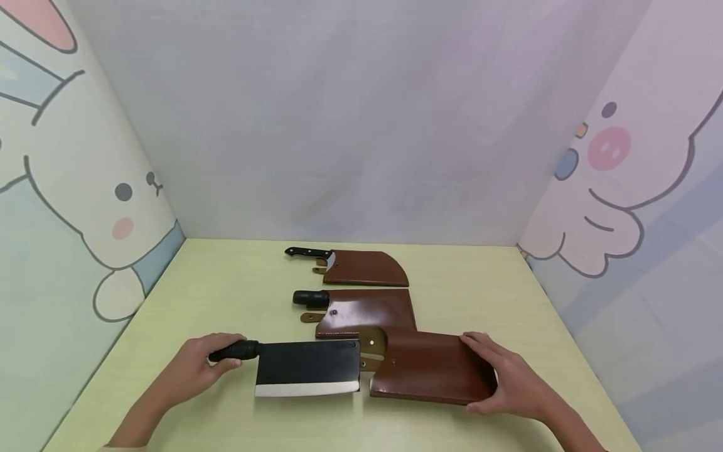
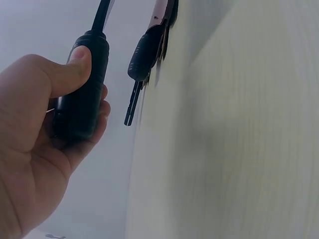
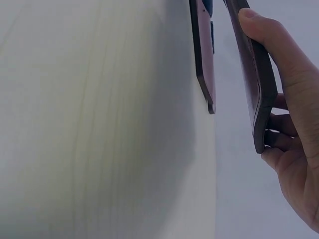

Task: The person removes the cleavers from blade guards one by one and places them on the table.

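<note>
My left hand (image 1: pixel 206 361) grips the black handle (image 2: pixel 82 89) of a cleaver (image 1: pixel 307 367), thumb along its side. The cleaver's dark rectangular blade has a bright edge towards me and points right. Its tip is at the strap end of a brown leather sheath (image 1: pixel 432 367); whether they touch I cannot tell. My right hand (image 1: pixel 511 383) holds that sheath by its far right end, with fingers and thumb on opposite edges. In the right wrist view the sheath (image 3: pixel 256 74) is seen edge-on, raised off the table.
Behind lie two sheathed knives on the pale table (image 1: pixel 226 282): a cleaver in a rectangular brown sheath (image 1: pixel 369 311) with a black handle, and farther back a knife in a curved brown sheath (image 1: pixel 367 267). Cartoon-printed walls (image 1: pixel 350 125) enclose the back and sides.
</note>
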`<state>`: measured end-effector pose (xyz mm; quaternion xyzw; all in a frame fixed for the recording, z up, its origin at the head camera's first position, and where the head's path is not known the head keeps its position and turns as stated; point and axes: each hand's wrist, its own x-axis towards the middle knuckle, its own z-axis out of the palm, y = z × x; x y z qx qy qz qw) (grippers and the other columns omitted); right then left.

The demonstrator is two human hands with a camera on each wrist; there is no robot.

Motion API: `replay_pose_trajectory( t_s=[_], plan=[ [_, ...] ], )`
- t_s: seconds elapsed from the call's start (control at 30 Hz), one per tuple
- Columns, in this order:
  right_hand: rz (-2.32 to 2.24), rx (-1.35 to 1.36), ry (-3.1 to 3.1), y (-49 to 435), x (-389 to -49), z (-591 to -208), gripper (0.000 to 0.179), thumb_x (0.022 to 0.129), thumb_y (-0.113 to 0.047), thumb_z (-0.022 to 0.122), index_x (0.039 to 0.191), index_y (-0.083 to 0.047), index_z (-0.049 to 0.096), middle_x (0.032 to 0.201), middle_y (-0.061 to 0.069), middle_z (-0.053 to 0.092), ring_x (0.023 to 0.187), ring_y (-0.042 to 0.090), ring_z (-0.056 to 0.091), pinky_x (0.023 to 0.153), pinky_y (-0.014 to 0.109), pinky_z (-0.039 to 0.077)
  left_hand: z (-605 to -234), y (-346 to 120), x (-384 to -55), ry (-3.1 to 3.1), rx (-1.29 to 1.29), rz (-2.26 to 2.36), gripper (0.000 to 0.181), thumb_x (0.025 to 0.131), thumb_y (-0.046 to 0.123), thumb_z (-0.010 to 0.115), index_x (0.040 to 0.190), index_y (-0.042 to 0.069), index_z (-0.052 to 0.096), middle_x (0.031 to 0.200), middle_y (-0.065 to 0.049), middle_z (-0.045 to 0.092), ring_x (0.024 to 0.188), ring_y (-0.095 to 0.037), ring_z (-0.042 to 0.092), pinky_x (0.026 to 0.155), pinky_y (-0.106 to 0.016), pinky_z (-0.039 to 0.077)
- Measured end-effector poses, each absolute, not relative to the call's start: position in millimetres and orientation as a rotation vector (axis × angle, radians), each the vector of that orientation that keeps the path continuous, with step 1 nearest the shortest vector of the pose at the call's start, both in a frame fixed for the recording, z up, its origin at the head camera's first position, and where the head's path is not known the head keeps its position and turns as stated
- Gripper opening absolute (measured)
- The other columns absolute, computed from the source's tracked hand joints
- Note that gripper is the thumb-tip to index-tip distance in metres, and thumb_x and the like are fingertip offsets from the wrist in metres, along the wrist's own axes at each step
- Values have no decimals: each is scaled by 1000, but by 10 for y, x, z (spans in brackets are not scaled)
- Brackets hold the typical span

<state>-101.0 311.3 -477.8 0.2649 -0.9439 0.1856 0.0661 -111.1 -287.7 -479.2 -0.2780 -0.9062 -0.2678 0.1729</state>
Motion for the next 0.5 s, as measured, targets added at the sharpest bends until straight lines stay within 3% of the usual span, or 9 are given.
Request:
replay_pose_trajectory(
  t_s=[0.33,0.5],
  plan=[
    [563,782,-2851,3228,-976,-4864,114,55,-70,91,151,-22,50,146,-5,53,123,24,61,87,40,58,-4943,-3014,-1094,-2596,-787,-808,39,77,11,88,114,9,76,106,1,76,97,-6,71,83,-5,45],
    [564,790,-2846,3268,-956,-4922,114,55,-71,90,151,-22,50,145,-6,53,120,19,62,86,38,57,-5000,-3057,-1081,-2642,-772,-797,37,78,13,88,113,10,76,106,0,77,98,-5,70,82,-8,48]
  ],
)
